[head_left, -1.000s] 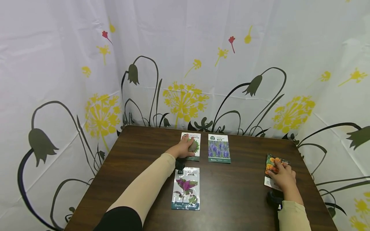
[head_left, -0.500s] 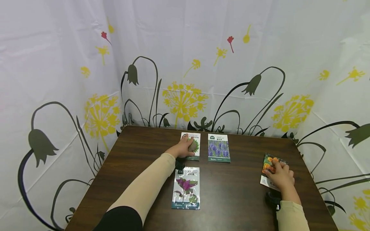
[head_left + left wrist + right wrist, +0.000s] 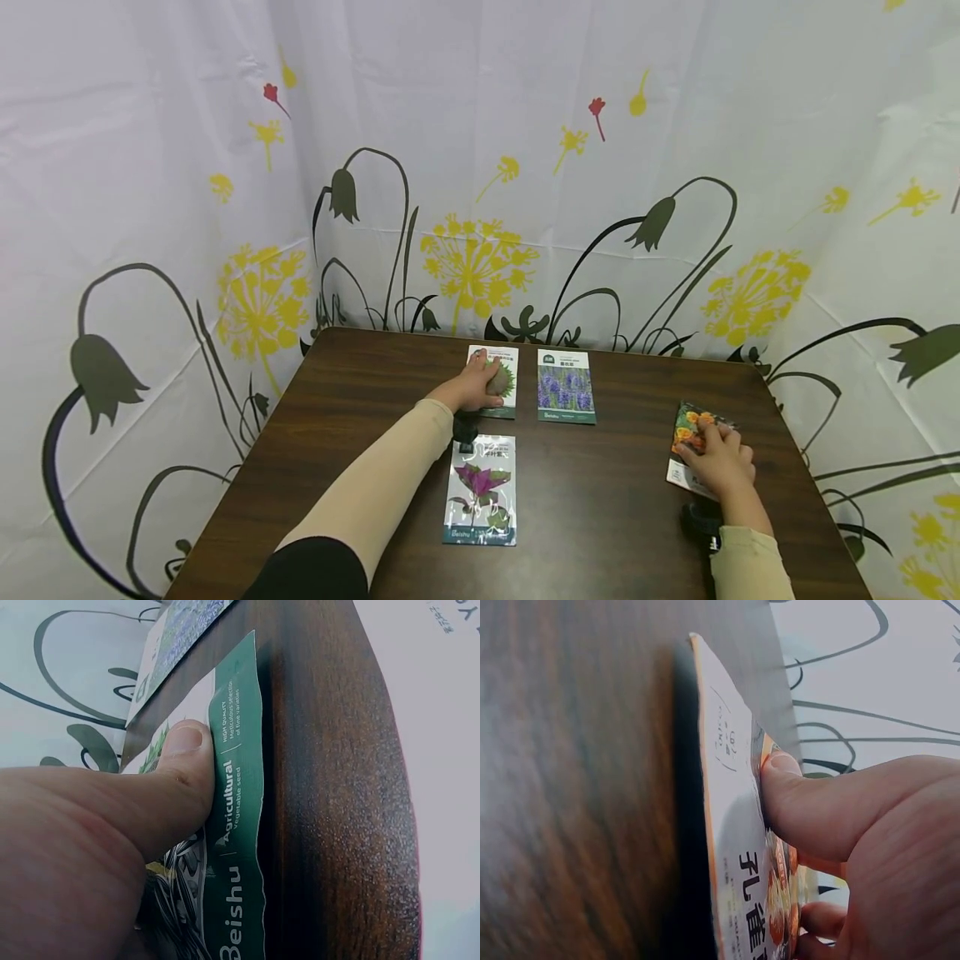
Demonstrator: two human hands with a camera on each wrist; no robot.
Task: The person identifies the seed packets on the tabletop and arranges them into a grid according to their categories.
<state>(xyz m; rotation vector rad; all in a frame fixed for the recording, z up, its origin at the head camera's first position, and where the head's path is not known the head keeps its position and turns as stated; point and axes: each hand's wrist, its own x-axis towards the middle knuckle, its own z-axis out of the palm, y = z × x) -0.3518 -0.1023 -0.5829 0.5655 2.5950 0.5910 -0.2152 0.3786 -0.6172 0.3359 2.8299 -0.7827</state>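
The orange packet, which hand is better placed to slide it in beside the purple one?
Right, probably. The right hand already rests on the orange packet near the table's right edge, thumb on its face. The left hand presses the green packet, with the purple packet between.

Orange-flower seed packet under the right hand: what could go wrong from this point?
The orange-flower packet sits askew near the table right edge, held by the right hand with one edge raised in the right wrist view; it might slip or crease. The left hand rests on the green packet, close beside the purple-flower packet; a sideways nudge could disturb that row.
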